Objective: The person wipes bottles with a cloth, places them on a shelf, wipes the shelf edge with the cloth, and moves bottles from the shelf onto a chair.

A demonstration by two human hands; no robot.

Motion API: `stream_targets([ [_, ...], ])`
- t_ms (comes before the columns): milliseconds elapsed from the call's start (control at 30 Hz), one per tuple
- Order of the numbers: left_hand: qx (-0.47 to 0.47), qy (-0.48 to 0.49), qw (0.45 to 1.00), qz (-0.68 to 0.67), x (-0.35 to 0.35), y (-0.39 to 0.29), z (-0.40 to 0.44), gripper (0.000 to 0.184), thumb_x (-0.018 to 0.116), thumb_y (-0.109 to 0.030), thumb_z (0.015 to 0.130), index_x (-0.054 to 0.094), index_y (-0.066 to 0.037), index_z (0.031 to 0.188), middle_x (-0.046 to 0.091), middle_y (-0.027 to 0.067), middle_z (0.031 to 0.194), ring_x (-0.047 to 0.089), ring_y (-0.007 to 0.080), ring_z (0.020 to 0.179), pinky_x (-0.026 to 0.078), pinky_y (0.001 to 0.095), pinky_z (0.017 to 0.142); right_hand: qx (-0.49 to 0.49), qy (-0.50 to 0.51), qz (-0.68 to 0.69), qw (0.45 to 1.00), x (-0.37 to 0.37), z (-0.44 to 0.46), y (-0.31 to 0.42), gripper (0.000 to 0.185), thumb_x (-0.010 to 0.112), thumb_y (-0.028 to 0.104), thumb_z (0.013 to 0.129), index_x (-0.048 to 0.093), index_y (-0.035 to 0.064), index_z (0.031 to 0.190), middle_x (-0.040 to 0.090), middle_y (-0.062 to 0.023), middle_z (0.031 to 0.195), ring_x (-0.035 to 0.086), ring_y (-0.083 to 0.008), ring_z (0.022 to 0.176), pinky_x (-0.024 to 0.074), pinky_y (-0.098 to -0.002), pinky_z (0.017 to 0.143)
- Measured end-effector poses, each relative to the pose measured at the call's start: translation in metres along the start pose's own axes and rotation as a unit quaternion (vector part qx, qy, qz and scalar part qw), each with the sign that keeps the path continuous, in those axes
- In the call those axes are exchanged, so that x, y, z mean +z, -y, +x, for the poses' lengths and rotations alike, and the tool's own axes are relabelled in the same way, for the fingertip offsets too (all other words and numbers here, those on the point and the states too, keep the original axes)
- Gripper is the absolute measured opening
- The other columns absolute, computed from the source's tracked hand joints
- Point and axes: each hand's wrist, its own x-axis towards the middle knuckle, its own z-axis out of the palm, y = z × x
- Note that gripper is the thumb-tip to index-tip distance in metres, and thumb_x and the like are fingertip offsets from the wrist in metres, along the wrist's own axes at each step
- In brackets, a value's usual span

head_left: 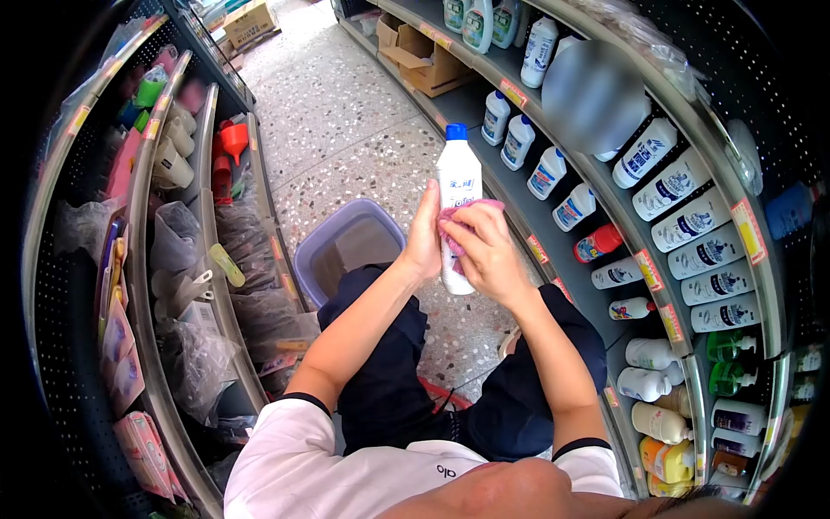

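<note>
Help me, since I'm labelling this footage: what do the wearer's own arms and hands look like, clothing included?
The left hand and right hand are ungloved, and the forearms are bare, with no watch or bracelet showing. The short sleeves are white, each edged with a narrow dark band.

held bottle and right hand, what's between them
A pink cloth lies between the held bottle and the right hand; the head view shows it.
</note>
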Motion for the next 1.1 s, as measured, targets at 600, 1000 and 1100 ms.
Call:
stream_targets([
  [600,0.020,0.030,0.996,-0.084,-0.017,-0.010,0.013,0.063,0.031,-0.058,0.098,0.046,-0.007,0.133,0.063,0.0209,0.112,0.066,0.0326,0.092,0.057,0.0441,0.079,-0.011,0.074,0.122,0.990,-0.022,-0.024,0.009,0.040,0.063,-0.003,0.066,0.067,0.0017,0.106,0.059,-0.0102,0.110,0.053,-0.0328,0.110,0.0421,-0.0420,0.097],
  [1000,0.007,0.094,0.990,-0.107,-0.002,-0.010,0.004,0.071,0.027,-0.063,0.096,0.037,-0.010,0.143,0.052,0.0263,0.132,0.055,0.0422,0.117,0.050,0.0539,0.094,0.009,-0.028,0.130,0.991,-0.026,-0.015,0.009,0.036,0.061,-0.001,0.068,0.070,0.0027,0.102,0.060,-0.0100,0.106,0.055,-0.0302,0.103,0.0423,-0.0413,0.094],
  [1100,0.013,0.065,0.995,-0.074,-0.013,-0.001,0.006,0.070,0.029,-0.061,0.098,0.042,-0.006,0.138,0.057,0.0215,0.126,0.059,0.0354,0.113,0.051,0.0494,0.093,0.006,-0.045,0.104,0.994,-0.026,-0.008,0.007,0.036,0.061,-0.002,0.067,0.070,0.0030,0.102,0.060,-0.0098,0.106,0.055,-0.0297,0.102,0.0426,-0.0403,0.093],
])
